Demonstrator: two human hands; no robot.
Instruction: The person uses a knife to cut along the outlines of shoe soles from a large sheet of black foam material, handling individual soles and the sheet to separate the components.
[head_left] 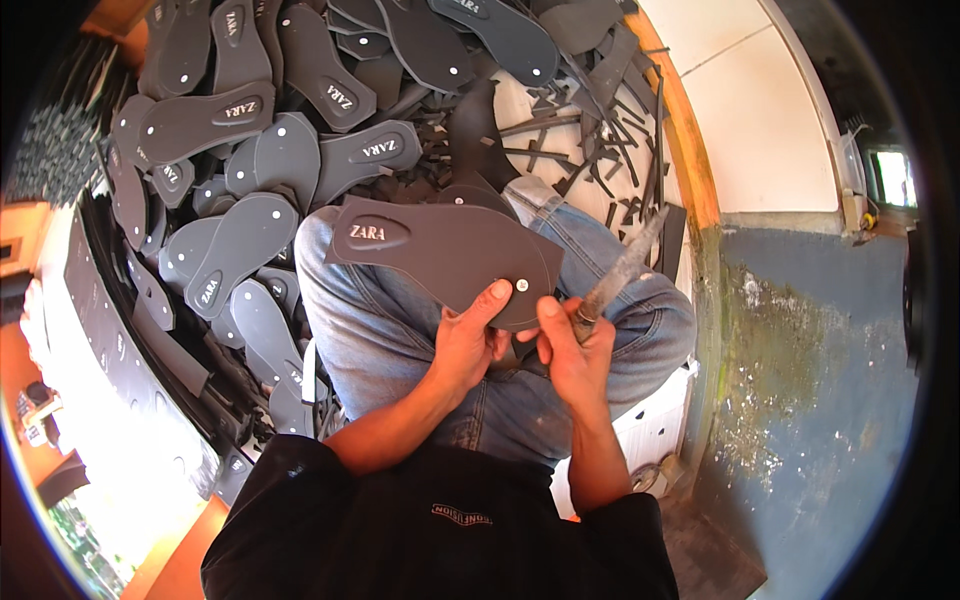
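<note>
Above my lap, a dark grey shoe insole lies tilted with its raised heel pad to the left and a small white dot near its right end. My left hand pinches its near edge, thumb on top by the dot. In my right hand is a knife, its worn blade pointing up and to the right. The right fingertips are close to the insole's near right edge, which still has squared corners. Whether they touch it I cannot tell. My crossed legs in blue jeans are underneath.
Many dark insoles are heaped on the left and far side. Thin black offcuts litter the pale floor at far right, beside an orange-brown wooden edge. A stained blue-grey surface lies to the right.
</note>
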